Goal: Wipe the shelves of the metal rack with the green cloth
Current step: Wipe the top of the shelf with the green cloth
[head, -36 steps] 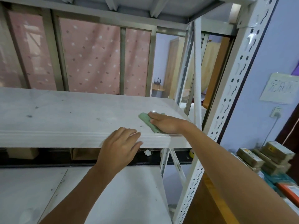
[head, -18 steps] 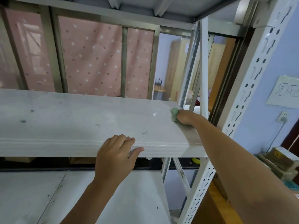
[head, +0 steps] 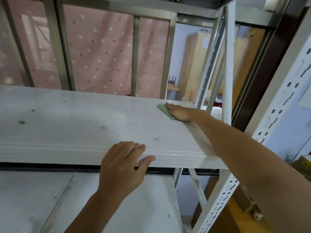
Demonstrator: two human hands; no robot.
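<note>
- Head view: the right hand lies flat, palm down, fingers together, pressing the green cloth onto the white shelf near its far right corner; no pinch shows, and the cloth sticks out to the left of that grip.
- Just right of this hand stand the rack's rear post and slanted brace, close to the wrist.
- The left hand has its grip hooked over the shelf's front lip, fingers on top and thumb against the face, well apart from the cloth.
- Dark specks lie on the shelf between the two hands; more smudges lie far left.
- Below the left hand is a lower shelf.
- The perforated front upright rises right of the right forearm.
- Beyond the cloth hangs a pink dotted curtain.
</note>
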